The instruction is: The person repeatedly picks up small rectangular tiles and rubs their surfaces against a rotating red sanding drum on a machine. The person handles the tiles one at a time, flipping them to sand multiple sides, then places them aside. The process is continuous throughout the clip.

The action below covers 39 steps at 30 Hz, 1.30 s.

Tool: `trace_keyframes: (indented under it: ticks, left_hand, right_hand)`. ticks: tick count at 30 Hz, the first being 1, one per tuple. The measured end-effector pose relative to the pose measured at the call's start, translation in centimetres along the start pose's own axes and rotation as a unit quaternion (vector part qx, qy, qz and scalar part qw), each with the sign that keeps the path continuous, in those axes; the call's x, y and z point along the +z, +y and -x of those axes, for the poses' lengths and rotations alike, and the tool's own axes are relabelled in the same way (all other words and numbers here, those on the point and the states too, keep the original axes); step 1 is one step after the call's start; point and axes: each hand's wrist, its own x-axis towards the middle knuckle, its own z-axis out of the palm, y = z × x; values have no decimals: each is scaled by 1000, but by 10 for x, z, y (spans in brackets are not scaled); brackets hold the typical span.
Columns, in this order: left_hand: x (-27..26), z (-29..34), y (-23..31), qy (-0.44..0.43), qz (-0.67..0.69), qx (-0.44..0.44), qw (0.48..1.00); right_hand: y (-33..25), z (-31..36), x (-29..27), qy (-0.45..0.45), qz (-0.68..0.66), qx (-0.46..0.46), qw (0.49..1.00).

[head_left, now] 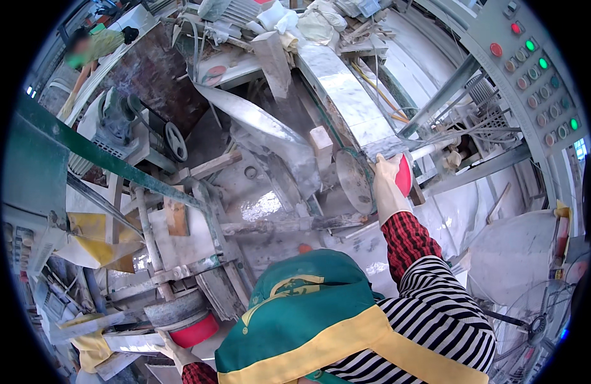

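My right hand (388, 182), in a pale glove, reaches forward to the near end of a long white-grey marble strip (353, 96). Its fingers bend over the strip's end. A bright red, round-edged thing (405, 176) shows right beside that hand; its kind is unclear. Low on the left, my left hand (173, 351), also in a pale glove, is beside a red curved thing (196, 331) under a grey round drum-like part (177, 310). Its fingers are partly hidden, so its grip does not show. I wear a green apron (308, 281) with yellow edging.
A control panel (532, 83) with lit buttons stands at the upper right. A motor with a handwheel (175, 142) is at the left, beyond a green beam (110, 160). Another person (94, 54) works at the far left. A fan (535, 326) stands at the lower right.
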Motion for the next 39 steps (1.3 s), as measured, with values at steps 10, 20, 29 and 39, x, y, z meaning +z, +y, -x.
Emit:
trace_keyframes:
  ticks: [10,20,29,39]
  left_hand:
    - [46,44,58,25,-17,-103,994]
    - [1,-10,-23,37,-61,-119,990]
    - [90,83,36,37,-42,-6,998]
    - [290,212,143,-455,-121,307,827]
  right_hand:
    - [-51,2,-7,-204,137,169,954]
    - [-40,68,-31,-241,-165,12,956]
    - [49,234,-14,-489,-122,102,858]
    - [-50,351,-7,-610,-154,-20,777]
